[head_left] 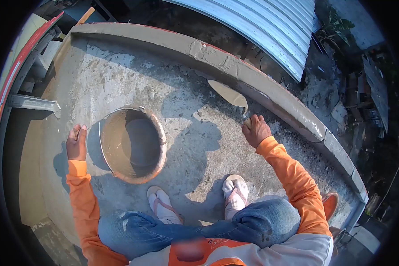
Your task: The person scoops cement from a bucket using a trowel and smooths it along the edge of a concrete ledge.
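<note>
My right hand (256, 131) is closed round the handle of a pointed trowel (228, 93). Its blade, coated in wet grey mortar, is beside the inner face of a low rendered wall (235, 66). To the left, my left hand (76, 142) is raised with its fingers loosely bent and slightly apart; I make out nothing held in it. Nearest to that hand is a mortar-caked bucket (157, 166) with a wire handle, separated from my fingers by a gap. Grey mortar (142, 144) lies inside it, partly in shadow.
Rough concrete floor (186, 97) lies under my feet in sandals (236, 190). The curved wall bounds the far and right sides, with a lower area and corrugated metal roofing (261, 26) beyond. A metal bracket (35, 103) juts in at left. An orange object (330, 205) is near my right knee.
</note>
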Demonstrator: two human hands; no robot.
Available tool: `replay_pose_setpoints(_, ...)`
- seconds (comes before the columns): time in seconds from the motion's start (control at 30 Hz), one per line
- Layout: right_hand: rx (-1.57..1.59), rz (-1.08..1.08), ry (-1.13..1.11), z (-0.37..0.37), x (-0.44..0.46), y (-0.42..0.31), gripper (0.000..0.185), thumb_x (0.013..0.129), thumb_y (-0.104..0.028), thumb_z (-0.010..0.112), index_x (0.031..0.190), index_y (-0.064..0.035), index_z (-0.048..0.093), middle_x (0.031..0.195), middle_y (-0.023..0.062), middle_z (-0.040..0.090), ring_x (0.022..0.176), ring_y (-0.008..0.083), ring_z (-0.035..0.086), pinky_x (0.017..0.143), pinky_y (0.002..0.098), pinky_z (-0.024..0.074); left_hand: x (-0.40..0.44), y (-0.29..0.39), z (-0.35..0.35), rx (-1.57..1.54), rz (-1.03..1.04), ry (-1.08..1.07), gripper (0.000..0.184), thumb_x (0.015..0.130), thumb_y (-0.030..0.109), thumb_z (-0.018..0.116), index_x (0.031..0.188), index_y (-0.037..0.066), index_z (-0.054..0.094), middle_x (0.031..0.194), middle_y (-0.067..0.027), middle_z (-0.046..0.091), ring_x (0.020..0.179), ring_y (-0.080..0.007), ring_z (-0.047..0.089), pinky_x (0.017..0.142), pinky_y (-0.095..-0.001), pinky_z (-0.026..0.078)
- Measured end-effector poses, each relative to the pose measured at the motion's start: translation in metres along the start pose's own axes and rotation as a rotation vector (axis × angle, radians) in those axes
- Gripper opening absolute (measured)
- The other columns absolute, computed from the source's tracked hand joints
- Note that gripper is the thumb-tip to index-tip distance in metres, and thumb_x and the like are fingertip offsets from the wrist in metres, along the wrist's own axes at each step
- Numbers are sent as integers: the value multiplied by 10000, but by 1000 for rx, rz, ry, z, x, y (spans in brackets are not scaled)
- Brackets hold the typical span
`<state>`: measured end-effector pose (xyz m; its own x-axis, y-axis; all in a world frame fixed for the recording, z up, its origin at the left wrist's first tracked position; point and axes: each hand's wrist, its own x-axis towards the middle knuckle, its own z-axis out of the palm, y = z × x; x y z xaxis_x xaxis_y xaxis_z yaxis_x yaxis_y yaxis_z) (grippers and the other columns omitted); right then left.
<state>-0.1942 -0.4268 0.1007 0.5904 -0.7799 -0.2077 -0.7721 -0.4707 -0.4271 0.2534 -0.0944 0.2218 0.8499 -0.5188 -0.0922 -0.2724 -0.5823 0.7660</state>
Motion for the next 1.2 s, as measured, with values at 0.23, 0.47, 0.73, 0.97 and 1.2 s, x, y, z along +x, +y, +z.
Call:
replay_pose_setpoints(0.23,-74,-41,-57,21,44,-6,413,815,-327,563,962,59,539,962,299,565,869,427,601,794,455,496,-1,-103,25,-183,-649,235,696,867,544,514,1216,-58,516,1205,-145,569,1055,-244,556,902,-285,411)
replay_pose_setpoints(0.47,-72,14,-171,5,59,-10,433,810,-368,577,926,49,569,903,285,609,908,417,596,799,446,485,7,-112,47,-133,-376,-36,732,872,579,486,1255,-45,507,1206,-149,572,1066,-210,558,899,-277,430)
replay_pose_setpoints(0.73,107,-125,162,6,3,18,378,819,-311,618,1003,15,565,905,227,593,829,403,590,755,442,487,-28,-95,48,-851,-600,-307,534,861,377,600,1226,-6,523,1118,-126,605,1013,-236,591,880,-356,472)
replay_pose_setpoints(0.97,50,-92,-10,26,40,11,438,817,-368,610,1019,19,571,905,242,609,884,403,601,804,433,485,-47,-96,49,-896,-527,-362,383,798,127,609,1156,8,543,1044,-104,620,910,-236,622,808,-368,507)
replay_pose_setpoints(1.2,14,-2,16,26,24,30,439,818,-370,607,1040,7,569,925,240,609,896,405,603,806,433,484,-75,-75,49,-846,-452,-284,430,745,54,615,1164,12,523,1050,-119,606,925,-264,615,834,-397,502)
